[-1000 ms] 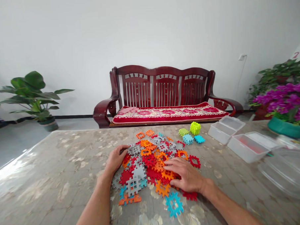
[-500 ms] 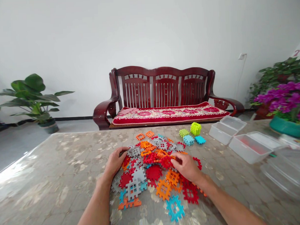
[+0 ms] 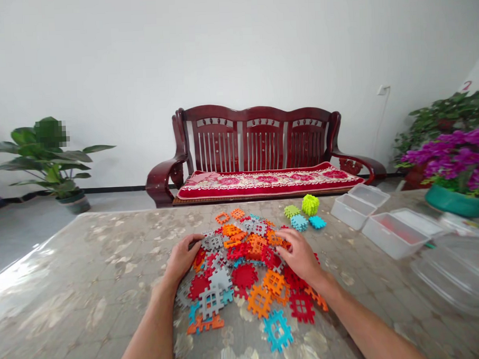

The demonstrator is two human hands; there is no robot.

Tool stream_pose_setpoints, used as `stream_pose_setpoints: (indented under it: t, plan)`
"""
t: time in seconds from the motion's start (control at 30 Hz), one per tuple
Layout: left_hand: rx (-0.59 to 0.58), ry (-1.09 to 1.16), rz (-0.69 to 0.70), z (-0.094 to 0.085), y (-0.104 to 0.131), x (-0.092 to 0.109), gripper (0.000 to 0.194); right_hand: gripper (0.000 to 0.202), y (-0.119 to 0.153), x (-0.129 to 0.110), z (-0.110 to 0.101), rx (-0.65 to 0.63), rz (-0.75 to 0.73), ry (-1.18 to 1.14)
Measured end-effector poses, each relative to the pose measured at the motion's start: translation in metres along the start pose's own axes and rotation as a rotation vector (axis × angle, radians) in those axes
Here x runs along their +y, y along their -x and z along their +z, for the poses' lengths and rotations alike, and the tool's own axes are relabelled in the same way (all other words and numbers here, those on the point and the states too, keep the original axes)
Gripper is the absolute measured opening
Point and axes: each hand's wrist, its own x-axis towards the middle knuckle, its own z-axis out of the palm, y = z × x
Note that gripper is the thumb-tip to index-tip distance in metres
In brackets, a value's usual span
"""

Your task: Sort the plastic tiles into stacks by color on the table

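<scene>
A heap of flat interlocking building tiles with toothed edges, in red, orange, grey and blue, lies on the table in front of me. My left hand (image 3: 184, 260) rests at the heap's left side, thumb and fingers apart, fingertips against a grey window tile (image 3: 213, 242). At the right side, my right hand (image 3: 300, 255) has its thumb and forefinger spread beside an orange window tile (image 3: 274, 237); its other fingers are partly hidden. A plain red tile (image 3: 244, 276) lies mid-heap. Closest to me are an orange window tile (image 3: 259, 301) and a blue one (image 3: 278, 331).
Beyond the heap, on its right, sit a yellow-green toothed block (image 3: 310, 204), a green stack (image 3: 292, 211) and light-blue pieces (image 3: 299, 222). Clear plastic boxes (image 3: 393, 241) with lids and a teal flower pot (image 3: 458, 201) stand right. A wooden bench (image 3: 240, 113) is behind the table (image 3: 88, 271).
My right hand has moved slightly away from me and off a red tile, its thumb and forefinger now apart. An orange window tile shows mid-heap. My left hand has hardly moved.
</scene>
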Motion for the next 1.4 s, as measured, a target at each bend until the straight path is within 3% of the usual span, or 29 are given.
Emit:
stream_pose_setpoints:
  t: [0.13, 0.23, 0.37, 0.47, 0.7, 0.8, 0.97, 1.1, 1.23, 1.4]
  plan:
    - [0.000, -0.008, -0.006, 0.000, 0.000, 0.000, 0.035, 0.015, 0.025, -0.024, -0.014, -0.457, -0.022, -0.052]
    - [0.009, -0.009, -0.005, 0.000, 0.000, 0.000, 0.035, 0.045, 0.040, -0.038, -0.021, -0.677, -0.196, 0.000]
    - [0.010, -0.004, -0.007, 0.000, 0.001, 0.000, 0.034, 0.086, 0.055, -0.047, -0.025, -0.815, -0.406, 0.068]
    - [0.008, 0.003, -0.005, 0.001, 0.000, -0.002, 0.034, 0.087, 0.062, -0.048, -0.022, -0.783, -0.431, 0.142]
    - [0.013, -0.009, 0.008, 0.001, -0.001, -0.003, 0.034, 0.034, 0.069, -0.046, -0.008, -0.619, -0.542, 0.192]
    - [0.011, -0.008, 0.003, 0.001, 0.000, -0.002, 0.035, 0.024, 0.065, -0.046, -0.004, -0.541, -0.502, 0.184]
    - [0.015, 0.000, -0.008, 0.001, 0.000, -0.002, 0.034, 0.025, 0.042, -0.043, -0.003, -0.388, -0.133, 0.066]
    - [0.008, -0.008, -0.006, 0.001, 0.000, -0.003, 0.034, 0.028, 0.015, -0.028, -0.006, -0.225, 0.133, -0.112]
    - [0.004, -0.006, 0.002, 0.000, -0.001, -0.003, 0.034, 0.033, -0.005, -0.006, -0.010, -0.158, 0.180, -0.164]
    - [0.003, -0.012, -0.006, -0.001, -0.001, -0.002, 0.035, 0.051, -0.004, 0.004, -0.011, -0.166, 0.152, -0.010]
